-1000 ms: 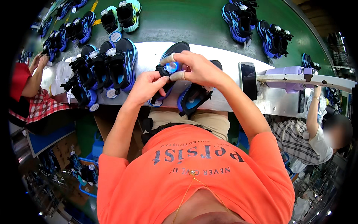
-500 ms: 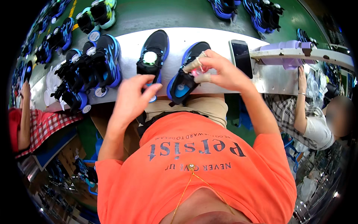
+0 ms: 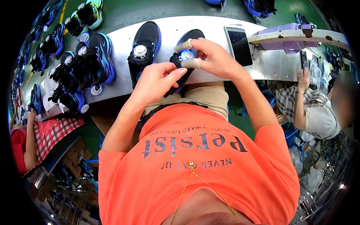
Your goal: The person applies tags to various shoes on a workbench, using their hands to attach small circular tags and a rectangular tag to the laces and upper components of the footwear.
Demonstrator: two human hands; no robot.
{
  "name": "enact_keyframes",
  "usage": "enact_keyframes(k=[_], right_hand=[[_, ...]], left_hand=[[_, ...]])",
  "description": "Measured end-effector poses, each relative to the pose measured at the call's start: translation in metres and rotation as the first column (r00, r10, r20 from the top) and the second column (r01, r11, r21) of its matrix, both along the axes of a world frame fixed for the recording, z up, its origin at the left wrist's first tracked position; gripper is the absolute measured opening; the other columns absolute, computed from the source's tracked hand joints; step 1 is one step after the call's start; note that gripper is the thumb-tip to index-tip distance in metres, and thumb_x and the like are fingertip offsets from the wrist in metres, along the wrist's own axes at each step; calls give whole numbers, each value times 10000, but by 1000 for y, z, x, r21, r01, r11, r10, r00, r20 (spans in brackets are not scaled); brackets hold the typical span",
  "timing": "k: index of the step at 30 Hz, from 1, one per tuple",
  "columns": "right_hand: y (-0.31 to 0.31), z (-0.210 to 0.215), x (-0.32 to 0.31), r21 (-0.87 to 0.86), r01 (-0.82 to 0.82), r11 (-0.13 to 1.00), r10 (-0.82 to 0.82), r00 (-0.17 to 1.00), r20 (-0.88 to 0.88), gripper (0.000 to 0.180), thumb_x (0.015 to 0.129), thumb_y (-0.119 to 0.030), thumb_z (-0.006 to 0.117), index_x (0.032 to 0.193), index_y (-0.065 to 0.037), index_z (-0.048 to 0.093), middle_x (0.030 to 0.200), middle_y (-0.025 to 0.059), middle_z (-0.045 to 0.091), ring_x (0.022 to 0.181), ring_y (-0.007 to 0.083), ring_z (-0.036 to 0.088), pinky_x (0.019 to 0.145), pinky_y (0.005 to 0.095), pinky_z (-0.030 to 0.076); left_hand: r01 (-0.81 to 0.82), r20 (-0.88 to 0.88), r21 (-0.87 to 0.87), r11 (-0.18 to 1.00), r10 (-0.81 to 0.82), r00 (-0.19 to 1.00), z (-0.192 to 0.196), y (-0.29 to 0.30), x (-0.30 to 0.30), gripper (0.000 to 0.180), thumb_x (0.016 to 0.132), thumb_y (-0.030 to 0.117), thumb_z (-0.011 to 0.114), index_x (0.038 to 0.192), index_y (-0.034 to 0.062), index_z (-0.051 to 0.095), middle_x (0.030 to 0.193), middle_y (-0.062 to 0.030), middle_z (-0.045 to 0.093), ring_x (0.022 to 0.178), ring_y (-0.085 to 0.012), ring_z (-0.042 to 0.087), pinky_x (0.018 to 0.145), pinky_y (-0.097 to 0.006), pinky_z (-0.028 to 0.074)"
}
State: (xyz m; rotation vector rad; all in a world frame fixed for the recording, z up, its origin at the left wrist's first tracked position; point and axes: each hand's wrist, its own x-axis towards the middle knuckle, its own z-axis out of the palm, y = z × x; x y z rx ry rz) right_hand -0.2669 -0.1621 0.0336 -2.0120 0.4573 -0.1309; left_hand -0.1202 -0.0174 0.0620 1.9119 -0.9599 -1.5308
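Observation:
Two black sneakers with blue soles are before me on the metal bench. The left sneaker [image 3: 147,35] carries a round white dial [image 3: 140,51] on its tongue. On the right sneaker [image 3: 193,35], partly covered by my hands, sits a round blue disc [image 3: 186,55] with a pale centre. My right hand [image 3: 213,58], finger covers on thumb and forefinger, pinches this disc from its right side. My left hand [image 3: 155,82] is closed at the same sneaker's heel end, thumb and forefinger near each other; what lies between them is hidden.
More black and blue sneakers [image 3: 99,56] with round tags crowd the bench at left. A phone [image 3: 239,45] lies at right, beside a chipped white rail [image 3: 300,35] and a purple bottle [image 3: 283,45]. Co-workers sit on both sides, one with a hand [image 3: 303,80] on the bench edge.
My left hand has moved right, from beside the left sneaker to the right sneaker's heel end. The blue disc now shows between my right fingers, where something pink showed before.

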Motion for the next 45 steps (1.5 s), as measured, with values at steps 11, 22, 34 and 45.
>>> enact_keyframes(k=[11, 22, 34, 45], right_hand=[[1, -5, -11, 3, -34, 999, 34, 997, 74, 356, 781, -168, 700, 1121, -87, 634, 717, 66, 561, 612, 186, 507, 578, 295, 427], [3, -13, -16, 25, 13, 1000, -15, 997, 78, 354, 756, -184, 716, 1096, -102, 658, 735, 64, 571, 628, 163, 512, 590, 283, 437], [0, -12, -15, -40, -28, 999, 33, 989, 146, 300, 771, -177, 702, 1055, -95, 651, 792, 83, 488, 666, 216, 513, 596, 299, 429], [-5, -21, -10, 247, 154, 957, -164, 986, 23, 235, 880, -147, 637, 1076, -18, 651, 978, 39, 655, 916, 99, 596, 808, 253, 483]], left_hand=[[-404, -534, 103, 909, 393, 748, -23, 11, -22, 273, 932, 176, 521, 1057, -45, 622, 946, -118, 678, 676, -124, 629, 571, -231, 480], [-413, -541, 85, 907, 390, 745, -30, 15, -29, 259, 950, 142, 499, 1117, -24, 606, 1032, -94, 657, 922, -177, 652, 653, -254, 518], [-471, -600, 127, 873, 446, 664, -27, 15, -34, 244, 957, 147, 492, 1090, -20, 608, 1016, -87, 656, 913, -178, 653, 695, -264, 515], [-190, -447, 28, 981, 182, 876, 14, 20, -8, 211, 946, 129, 519, 1072, -1, 628, 973, -62, 659, 799, -126, 633, 732, -233, 478]])
